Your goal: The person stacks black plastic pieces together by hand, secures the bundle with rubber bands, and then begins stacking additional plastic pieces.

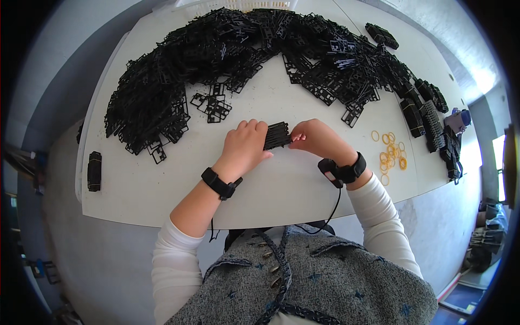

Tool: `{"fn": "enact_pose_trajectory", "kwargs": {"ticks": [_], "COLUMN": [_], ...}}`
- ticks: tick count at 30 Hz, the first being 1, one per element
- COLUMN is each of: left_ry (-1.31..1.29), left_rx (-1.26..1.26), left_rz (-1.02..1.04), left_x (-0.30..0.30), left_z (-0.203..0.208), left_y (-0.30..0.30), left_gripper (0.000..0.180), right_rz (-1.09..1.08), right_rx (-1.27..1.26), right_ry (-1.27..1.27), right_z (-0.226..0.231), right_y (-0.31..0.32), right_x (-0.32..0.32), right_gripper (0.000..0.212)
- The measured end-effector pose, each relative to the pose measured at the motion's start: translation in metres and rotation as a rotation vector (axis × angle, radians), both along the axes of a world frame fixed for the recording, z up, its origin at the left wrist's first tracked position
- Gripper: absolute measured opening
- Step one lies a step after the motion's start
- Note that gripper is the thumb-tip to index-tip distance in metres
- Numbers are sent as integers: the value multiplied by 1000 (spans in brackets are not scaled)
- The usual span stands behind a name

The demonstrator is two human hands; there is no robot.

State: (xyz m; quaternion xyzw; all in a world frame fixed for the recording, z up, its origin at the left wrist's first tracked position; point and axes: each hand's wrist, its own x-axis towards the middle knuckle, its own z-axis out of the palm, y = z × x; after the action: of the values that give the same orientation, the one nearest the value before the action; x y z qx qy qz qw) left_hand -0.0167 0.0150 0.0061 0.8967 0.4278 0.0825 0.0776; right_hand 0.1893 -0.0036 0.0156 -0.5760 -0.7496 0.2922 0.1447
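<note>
Between my two hands, just above the white table's middle, is a stack of thin black plastic frames point(277, 136). My left hand point(245, 142) is wrapped round the stack's left end, thumb along the near side. At the stack's right end, the curled fingers of my right hand point(311, 136) press against it. Beyond my hands lie a few loose black frames point(214, 106). To the right of my right hand, tan rubber bands point(391, 154) lie scattered on the tabletop.
A large heap of black plastic frames point(216, 46) arcs across the far side of the white table point(260, 200). Banded bundles point(413, 117) line the right edge; another bundle point(94, 171) lies far left. A white basket point(233, 5) stands at the back. A cable point(335, 208) hangs from my right wrist strap.
</note>
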Motion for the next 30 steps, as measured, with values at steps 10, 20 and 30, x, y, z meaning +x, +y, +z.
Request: {"fn": "enact_pose_trajectory", "kwargs": {"ticks": [10, 20, 30], "left_ry": [9, -37, -169], "left_rx": [47, 69, -84], "left_rz": [-31, -50, 4], "left_x": [-1, -2, -34], "left_z": [0, -3, 2], "left_y": [2, 3, 4], "left_gripper": [48, 50, 49], "right_rz": [95, 193, 211], "right_rx": [259, 735, 384], "right_ry": [-250, -33, -166], "right_z": [-9, -3, -9], "right_y": [0, 6, 11], "right_x": [-4, -21, -31], "right_gripper": [13, 41, 29]}}
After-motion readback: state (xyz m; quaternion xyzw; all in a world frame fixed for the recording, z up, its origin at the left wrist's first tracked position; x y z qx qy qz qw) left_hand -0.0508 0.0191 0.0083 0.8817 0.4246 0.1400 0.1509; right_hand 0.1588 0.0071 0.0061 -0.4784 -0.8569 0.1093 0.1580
